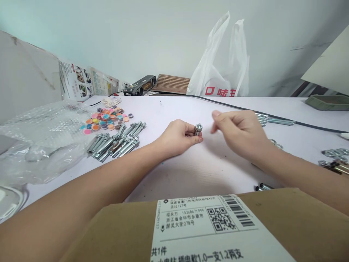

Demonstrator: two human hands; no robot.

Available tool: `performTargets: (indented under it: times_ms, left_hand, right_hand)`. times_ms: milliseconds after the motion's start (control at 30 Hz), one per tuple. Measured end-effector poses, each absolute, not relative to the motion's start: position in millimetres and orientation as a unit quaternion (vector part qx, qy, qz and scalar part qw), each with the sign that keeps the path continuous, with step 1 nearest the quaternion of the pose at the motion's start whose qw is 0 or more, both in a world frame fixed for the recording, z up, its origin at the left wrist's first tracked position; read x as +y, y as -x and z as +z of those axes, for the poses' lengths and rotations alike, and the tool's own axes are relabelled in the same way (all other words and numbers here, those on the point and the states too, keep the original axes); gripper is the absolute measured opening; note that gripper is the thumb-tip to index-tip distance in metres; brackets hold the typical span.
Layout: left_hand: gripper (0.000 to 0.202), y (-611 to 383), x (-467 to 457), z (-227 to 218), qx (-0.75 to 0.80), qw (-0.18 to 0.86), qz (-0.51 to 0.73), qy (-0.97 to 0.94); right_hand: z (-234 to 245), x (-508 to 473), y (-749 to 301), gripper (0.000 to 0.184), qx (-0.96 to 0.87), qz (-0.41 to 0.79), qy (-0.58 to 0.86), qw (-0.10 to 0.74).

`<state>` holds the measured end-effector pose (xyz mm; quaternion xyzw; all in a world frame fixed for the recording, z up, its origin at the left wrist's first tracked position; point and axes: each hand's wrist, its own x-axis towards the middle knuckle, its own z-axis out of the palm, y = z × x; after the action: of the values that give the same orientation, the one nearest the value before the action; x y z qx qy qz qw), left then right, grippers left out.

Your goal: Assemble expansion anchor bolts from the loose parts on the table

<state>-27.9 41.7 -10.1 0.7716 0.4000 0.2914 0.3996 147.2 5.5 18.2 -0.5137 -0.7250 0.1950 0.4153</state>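
My left hand (178, 136) is closed around a metal expansion bolt (198, 129), whose nut end pokes out past my fingertips. My right hand (240, 131) hovers just right of the bolt, a small gap apart, fingers curled with thumb and forefinger pinched together; whether anything small sits in the pinch is not visible. Both hands are above the white table (191, 167). A pile of several assembled silver expansion bolts (117, 142) lies left of my left hand.
Coloured round discs (105, 120) lie beyond the bolt pile, bubble wrap (40, 138) at far left. Loose washers and metal parts (334, 158) sit at right, more bolts (272, 119) behind my right hand. A labelled cardboard box (191, 229) fills the near edge. A white plastic bag (223, 69) stands at the back.
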Motion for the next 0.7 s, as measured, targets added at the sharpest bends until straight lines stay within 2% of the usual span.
performTargets:
  times_ms: [67,133,233,333,433,533,700]
  left_hand:
    - [0.016,28.0,41.7,-9.1,0.389,0.39,0.293,-0.781]
    - [0.017,28.3,41.9,-8.6,0.381,0.396,0.291,-0.783]
    - [0.017,28.8,42.3,-8.8,0.392,0.419,0.29,-0.766]
    - [0.016,29.0,42.5,-8.8,0.4,0.437,0.287,-0.753]
    - [0.015,29.2,42.5,-8.0,0.398,0.42,0.287,-0.763]
    - [0.016,29.4,42.2,-9.1,0.39,0.399,0.287,-0.779]
    - [0.02,28.9,39.6,-14.9,0.412,0.404,0.301,-0.759]
  right_hand:
    - [16.8,5.6,-143.9,0.035,-0.76,0.212,0.488,0.374]
    - [16.2,4.4,-142.2,0.037,-0.786,0.223,0.464,0.341]
    - [17.9,-0.3,-145.8,0.052,-0.767,0.194,0.479,0.381]
    - [18.6,-2.9,-151.0,0.053,-0.713,0.161,0.513,0.45]
    - [15.6,-0.4,-150.1,0.04,-0.741,0.187,0.497,0.412]
    - [14.5,0.7,-146.0,0.04,-0.8,0.224,0.444,0.336]
    - [29.7,-1.7,-155.9,0.051,-0.744,0.137,0.534,0.378]
